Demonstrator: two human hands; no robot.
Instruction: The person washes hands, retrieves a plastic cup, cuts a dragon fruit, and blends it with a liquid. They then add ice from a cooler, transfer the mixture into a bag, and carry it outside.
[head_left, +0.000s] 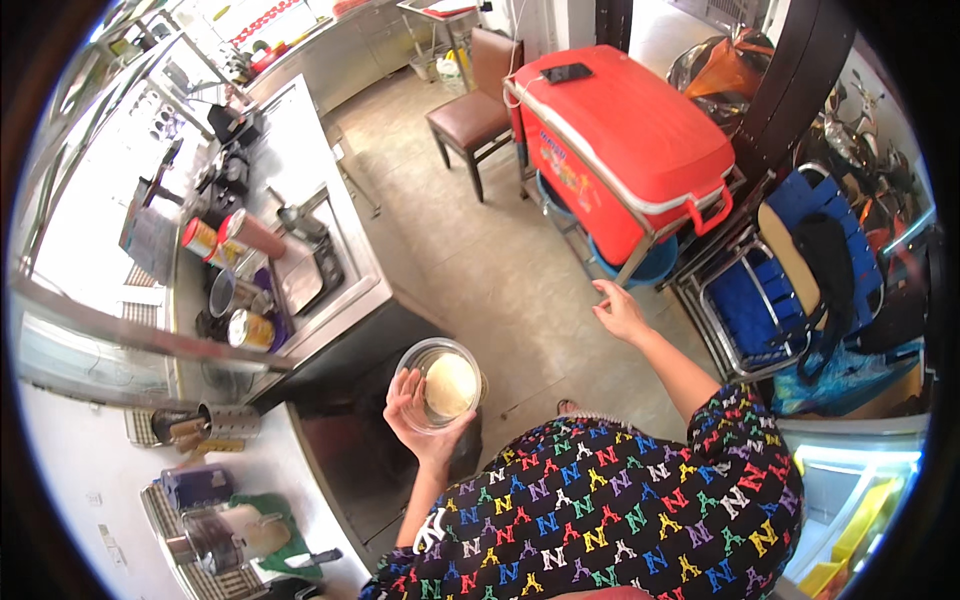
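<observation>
My left hand (429, 433) grips a clear, round plastic tub (437, 385) in front of my body. Pale yellowish contents (451, 384), whose kind I cannot tell, show inside it. No lid covers its mouth. Off to the right, my right hand (621, 313) hangs over the tiled floor with its fingers loosely bent, touching nothing. It is nearest to the large red cooler box (622, 127), which rests on a metal stand beyond it. A dark phone (566, 73) with a cable lies on the cooler's lid.
At left, a steel counter (360, 296) bears a metal tray, jars and tubs. A lower white counter (300, 465) holds a blender jug, a green cloth and a knife (315, 557). A brown chair (476, 116) stands ahead; a blue folding chair (757, 300) and a glass-fronted case are at right.
</observation>
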